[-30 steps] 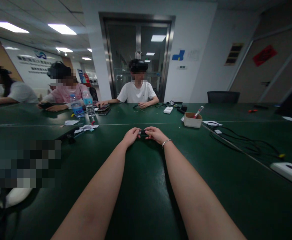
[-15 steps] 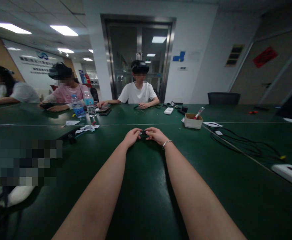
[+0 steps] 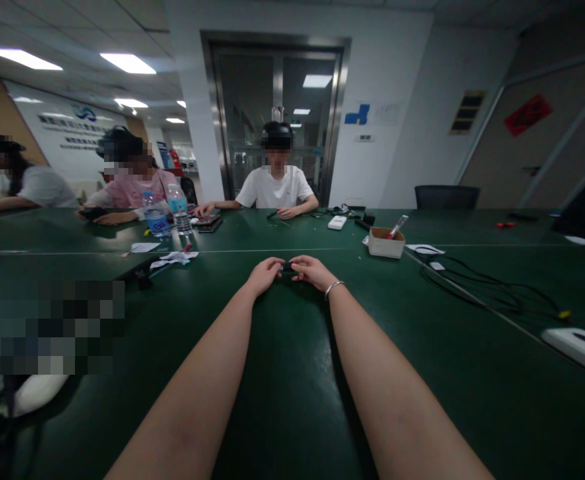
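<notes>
Both my arms reach forward over the dark green table (image 3: 292, 373). Between the fingertips is a small black object (image 3: 287, 267), too small to name. My left hand (image 3: 266, 275) pinches its left end, where a pale bit shows. From the other side, my right hand (image 3: 313, 272) grips its right end, with a silver bracelet (image 3: 334, 288) around the wrist. The fingers partly cover the object.
Two water bottles (image 3: 157, 217) and crumpled paper (image 3: 175, 258) are on the left. A small open box (image 3: 386, 244) with a pen-like item stands right of my hands. Black cables (image 3: 492, 283) lie farther right. A person in a white T-shirt (image 3: 278, 189) sits opposite.
My hands and the small black object stay almost in place. The camera view shifts slightly, and the person opposite has lowered their head a little.
</notes>
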Available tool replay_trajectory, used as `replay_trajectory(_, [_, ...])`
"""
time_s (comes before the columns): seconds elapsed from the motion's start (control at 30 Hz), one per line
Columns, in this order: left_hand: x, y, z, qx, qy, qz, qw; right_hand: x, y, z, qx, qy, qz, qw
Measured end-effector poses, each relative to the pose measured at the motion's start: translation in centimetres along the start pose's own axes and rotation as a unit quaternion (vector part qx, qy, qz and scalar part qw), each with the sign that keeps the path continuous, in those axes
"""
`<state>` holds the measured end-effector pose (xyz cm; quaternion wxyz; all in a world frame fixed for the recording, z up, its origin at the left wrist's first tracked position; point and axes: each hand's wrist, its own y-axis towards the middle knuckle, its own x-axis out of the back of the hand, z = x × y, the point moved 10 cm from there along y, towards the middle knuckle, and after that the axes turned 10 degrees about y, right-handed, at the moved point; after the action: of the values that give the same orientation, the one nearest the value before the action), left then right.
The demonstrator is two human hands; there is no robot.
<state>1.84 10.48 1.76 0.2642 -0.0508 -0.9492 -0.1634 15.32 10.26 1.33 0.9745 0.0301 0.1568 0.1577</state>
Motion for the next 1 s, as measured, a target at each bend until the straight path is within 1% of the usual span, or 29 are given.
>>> replay_trajectory(0.2, [0.0,-0.1,-0.3,-0.002,0.013,0.008,1.000,0.0,0.0,0.0,-0.001,-0.001,-0.002,1.000])
replay_trajectory(0.33, [0.4,-0.1,-0.1,0.002,-0.001,-0.014,1.000,0.1,0.1,-0.1,-0.001,0.000,-0.006,1.000])
replay_trajectory(0.47, [0.2,0.0,0.1,0.002,-0.001,-0.009,1.000,0.1,0.1,-0.2,-0.005,0.001,-0.003,1.000])
replay_trajectory(0.6, [0.5,-0.1,-0.1,-0.001,0.000,-0.018,1.000,0.1,0.1,-0.2,-0.005,0.001,-0.005,1.000])
replay_trajectory(0.77, [0.2,-0.4,-0.7,0.005,0.000,0.002,1.000,-0.1,-0.1,0.0,-0.007,-0.004,0.000,1.000])
replay_trajectory(1.0, [0.2,-0.5,-1.0,-0.010,-0.008,0.002,1.000,-0.2,-0.1,0.1,-0.004,-0.006,0.008,1.000])
